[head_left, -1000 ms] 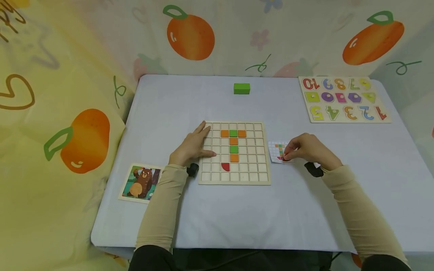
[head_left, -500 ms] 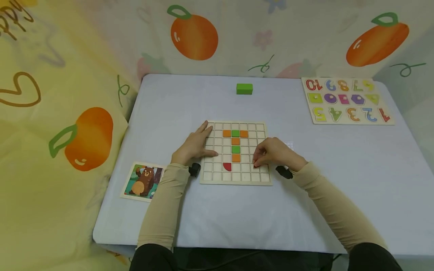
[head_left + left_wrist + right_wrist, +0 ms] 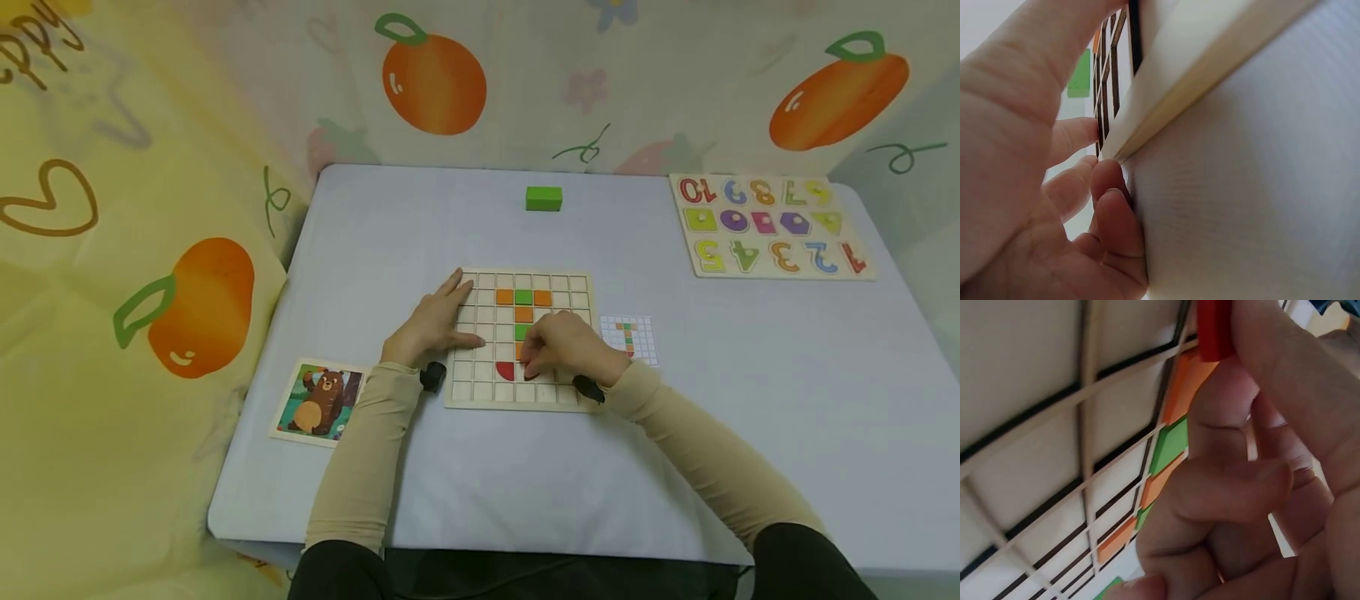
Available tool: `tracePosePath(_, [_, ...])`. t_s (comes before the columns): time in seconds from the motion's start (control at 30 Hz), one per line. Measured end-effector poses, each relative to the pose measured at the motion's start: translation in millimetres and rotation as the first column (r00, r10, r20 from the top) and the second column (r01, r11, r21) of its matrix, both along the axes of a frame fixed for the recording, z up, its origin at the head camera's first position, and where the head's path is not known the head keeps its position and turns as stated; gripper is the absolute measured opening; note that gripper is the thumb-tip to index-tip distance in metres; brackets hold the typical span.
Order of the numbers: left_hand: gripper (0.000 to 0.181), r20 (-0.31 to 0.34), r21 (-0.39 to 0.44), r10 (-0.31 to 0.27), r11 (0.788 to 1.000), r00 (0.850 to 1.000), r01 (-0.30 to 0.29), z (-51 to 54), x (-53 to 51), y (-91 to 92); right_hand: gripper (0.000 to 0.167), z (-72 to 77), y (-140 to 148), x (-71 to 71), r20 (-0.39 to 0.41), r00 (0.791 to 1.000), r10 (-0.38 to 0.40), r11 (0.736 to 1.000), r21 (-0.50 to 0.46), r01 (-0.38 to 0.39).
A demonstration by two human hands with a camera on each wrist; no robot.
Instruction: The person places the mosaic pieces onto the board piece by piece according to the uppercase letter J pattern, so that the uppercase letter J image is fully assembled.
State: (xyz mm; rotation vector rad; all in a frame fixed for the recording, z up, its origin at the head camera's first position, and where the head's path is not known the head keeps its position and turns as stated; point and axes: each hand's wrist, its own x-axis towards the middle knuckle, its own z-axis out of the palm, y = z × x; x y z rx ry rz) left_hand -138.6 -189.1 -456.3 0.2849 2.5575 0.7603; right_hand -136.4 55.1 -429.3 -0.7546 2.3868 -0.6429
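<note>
A wooden grid board (image 3: 480, 400) lies at the middle of the table. Orange and green square tiles form a T on it, among them a green tile (image 3: 522, 297) at the top. Below and left of the stem sits a red quarter-round tile (image 3: 506, 371). My left hand (image 3: 427, 333) rests on the board's left edge, thumb over the cells, fingers extended along the frame. With thumb and finger my right hand (image 3: 570, 343) pinches a red tile (image 3: 1215, 331) over the board, close to the stem's lower end; its full shape is hidden.
A small pattern card (image 3: 641, 333) with a printed T lies right of the board. Behind stands a green block (image 3: 543, 198). A number puzzle (image 3: 772, 225) is at back right, and a bear picture puzzle (image 3: 311, 404) at left, partly behind the left sleeve.
My right hand has moved left from the pattern card onto the board, carrying the red tile to beside the placed red one. The left hand stays on the board's edge.
</note>
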Motion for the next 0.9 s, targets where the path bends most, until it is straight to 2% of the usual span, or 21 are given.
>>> tracePosePath(0.17, [0.107, -0.004, 0.004, 0.006, 1.000, 1.000, -0.006, -0.1, 0.7, 0.9, 0.017, -0.4, -7, 3.4, -0.025, 1.000, -0.011, 0.999, 0.043, 0.012])
tracePosePath(0.53, [0.106, -0.006, 0.007, 0.019, 1.000, 1.000, -0.019, -0.4, 2.8, 0.6, 0.017, -1.5, -14, 10.6, -0.141, 0.990, -0.015, 0.996, 0.081, 0.027])
tracePosePath(0.77, [0.106, -0.003, 0.006, 0.017, 1.000, 1.000, -0.017, 0.1, 3.1, 2.4, 0.021, 1.4, -13, 14.6, -0.130, 0.990, -0.053, 0.987, 0.146, 0.072])
tracePosePath(0.9, [0.099, -0.039, -0.014, 0.022, 1.000, 0.999, -0.023, 0.5, 4.3, 5.6, 0.020, 2.2, -14, 14.6, -0.152, 0.987, -0.054, 0.986, 0.151, 0.077])
